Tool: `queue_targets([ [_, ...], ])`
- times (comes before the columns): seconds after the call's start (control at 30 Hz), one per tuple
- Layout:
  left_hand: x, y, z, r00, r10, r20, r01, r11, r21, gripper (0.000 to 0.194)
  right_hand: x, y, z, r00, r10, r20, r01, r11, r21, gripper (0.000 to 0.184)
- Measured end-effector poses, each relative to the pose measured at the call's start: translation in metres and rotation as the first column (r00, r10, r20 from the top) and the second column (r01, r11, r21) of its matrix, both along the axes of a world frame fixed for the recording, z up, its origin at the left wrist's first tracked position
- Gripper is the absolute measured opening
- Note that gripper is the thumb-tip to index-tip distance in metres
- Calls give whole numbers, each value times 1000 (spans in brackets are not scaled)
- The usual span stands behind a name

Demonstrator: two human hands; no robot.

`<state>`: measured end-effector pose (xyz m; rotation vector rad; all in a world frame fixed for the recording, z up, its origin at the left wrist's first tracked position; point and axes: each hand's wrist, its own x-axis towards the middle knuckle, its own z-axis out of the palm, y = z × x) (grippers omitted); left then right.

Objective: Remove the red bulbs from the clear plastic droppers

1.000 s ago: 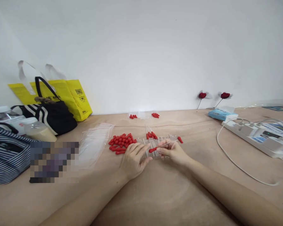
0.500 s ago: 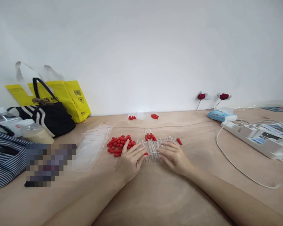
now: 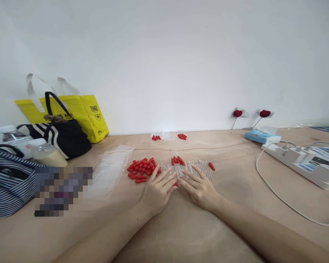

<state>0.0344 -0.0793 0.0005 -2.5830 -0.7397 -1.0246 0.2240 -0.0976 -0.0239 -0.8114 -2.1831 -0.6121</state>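
My left hand (image 3: 159,190) is low over the table, its thumb and fingers closed around a small red rubber bulb (image 3: 175,184). Just right of it, my right hand (image 3: 201,190) has its fingertips together on a clear glass dropper tube, mostly hidden, that points toward the bulb. Beneath and behind both hands lies a row of clear glass tubes (image 3: 205,170) side by side. A heap of red rubber bulbs (image 3: 142,167) lies left of the row. Several droppers with red bulbs (image 3: 177,160) rest behind it, and one loose red bulb (image 3: 211,166) is at its right.
Clear plastic bags (image 3: 109,173) lie left of the heap. Farther left are a striped bag (image 3: 11,190), a bottle (image 3: 50,155), a black bag (image 3: 68,138) and a yellow bag (image 3: 94,124). A power strip (image 3: 298,160), white cable (image 3: 274,197) and tissue pack (image 3: 260,137) are at right.
My hands have come closer together, the right one moving in toward the left. The whole view has shifted slightly. The red bulb stays at my left fingertips.
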Motion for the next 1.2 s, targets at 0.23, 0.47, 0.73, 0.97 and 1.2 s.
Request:
queue_targets([
  [0.23,-7,1,-3,998,-34,-48,34,999,7,18,1,-2,-2,999,36,21,-36,999,-16,25],
  [0.47,-10,0,-3,998,-29,-57,30,1000,10,18,1,-2,-3,998,57,9,-57,998,-18,25],
  [0.73,-29,5,-2,996,75,41,-74,997,-38,17,6,-6,5,992,-73,-107,64,995,-81,25],
  [0.97,-47,15,17,973,222,57,-198,939,-283,22,20,13,13,833,-515,-201,390,805,-448,23],
  [1.2,-73,29,24,960,277,-48,-257,796,-548,13,28,41,25,776,-631,7,397,480,-782,26],
])
